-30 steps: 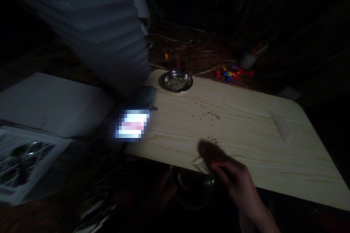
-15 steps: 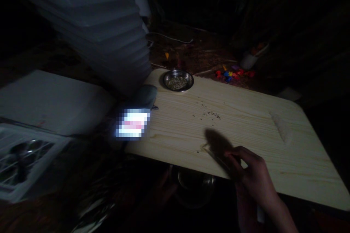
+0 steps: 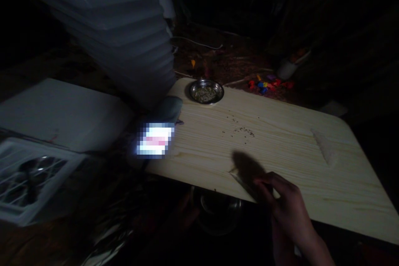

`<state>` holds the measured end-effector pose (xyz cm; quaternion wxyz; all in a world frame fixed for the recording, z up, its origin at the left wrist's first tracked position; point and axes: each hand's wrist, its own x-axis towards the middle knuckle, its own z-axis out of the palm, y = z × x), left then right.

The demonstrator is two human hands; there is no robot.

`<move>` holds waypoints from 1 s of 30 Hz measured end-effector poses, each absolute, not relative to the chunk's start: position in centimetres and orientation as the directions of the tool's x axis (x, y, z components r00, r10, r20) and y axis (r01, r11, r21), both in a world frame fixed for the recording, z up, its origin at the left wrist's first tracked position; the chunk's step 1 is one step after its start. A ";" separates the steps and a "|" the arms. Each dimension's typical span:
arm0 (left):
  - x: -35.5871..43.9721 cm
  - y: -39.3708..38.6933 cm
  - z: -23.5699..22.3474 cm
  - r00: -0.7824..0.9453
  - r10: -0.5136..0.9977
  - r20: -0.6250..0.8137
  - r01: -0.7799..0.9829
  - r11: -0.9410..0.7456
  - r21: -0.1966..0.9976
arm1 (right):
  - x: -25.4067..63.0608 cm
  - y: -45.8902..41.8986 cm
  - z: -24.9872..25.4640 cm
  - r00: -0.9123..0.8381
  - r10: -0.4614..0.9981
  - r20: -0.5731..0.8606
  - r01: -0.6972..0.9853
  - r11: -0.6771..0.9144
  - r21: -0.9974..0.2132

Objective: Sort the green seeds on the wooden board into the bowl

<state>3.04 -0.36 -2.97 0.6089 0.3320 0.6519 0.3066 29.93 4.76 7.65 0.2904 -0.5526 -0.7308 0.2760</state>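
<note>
In dim light, my right hand (image 3: pixel 283 203) is closed in a pinch over the near edge of the wooden table (image 3: pixel 280 133). A thin, pale, stick-like thing (image 3: pixel 238 179) reaches from the fingers to the tabletop; its exact kind is unclear. Below the edge, my left hand (image 3: pixel 187 212) grips the left side of a shiny metal bowl (image 3: pixel 227 220), its fingers mostly in darkness. One dark speck (image 3: pixel 215 190) is at the table edge above this bowl. Small dark bits (image 3: pixel 245 131) lie scattered mid-table. A steel dish (image 3: pixel 206 92) at the far left corner contains pale grains or seeds.
A lit screen (image 3: pixel 156 139), blurred out, is by the table's left edge. Left of it stand a white box-like surface (image 3: pixel 62 110) and a white rack (image 3: pixel 70 162) with metalware. Colourful small pieces (image 3: pixel 271 85) lie on the floor beyond, near a pale container (image 3: pixel 286 68).
The dark speck has moved from the tabletop to the near edge, above the bowl. My right hand has drawn slightly towards me with the stick-like thing. The view has shifted a little.
</note>
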 end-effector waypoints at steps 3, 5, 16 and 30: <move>3.1 -0.3 -3.0 -0.039 0.811 -0.584 0.094 0.585 0.805 | 29.8 4.3 7.1 -0.156 0.974 0.162 0.647 0.225 -0.729; 3.2 -0.4 -3.2 -0.046 0.818 -0.574 0.114 0.575 0.810 | 29.0 3.9 6.8 -0.150 0.975 0.165 0.632 0.223 -0.742; 2.8 0.3 -0.9 0.007 0.822 -0.570 0.101 0.566 0.818 | 32.2 4.0 6.2 0.035 0.985 0.169 0.694 0.098 -0.713; 3.5 0.8 1.1 0.094 0.807 -0.583 0.109 0.574 0.812 | 32.8 7.6 5.9 0.001 0.987 0.163 0.693 0.117 -0.711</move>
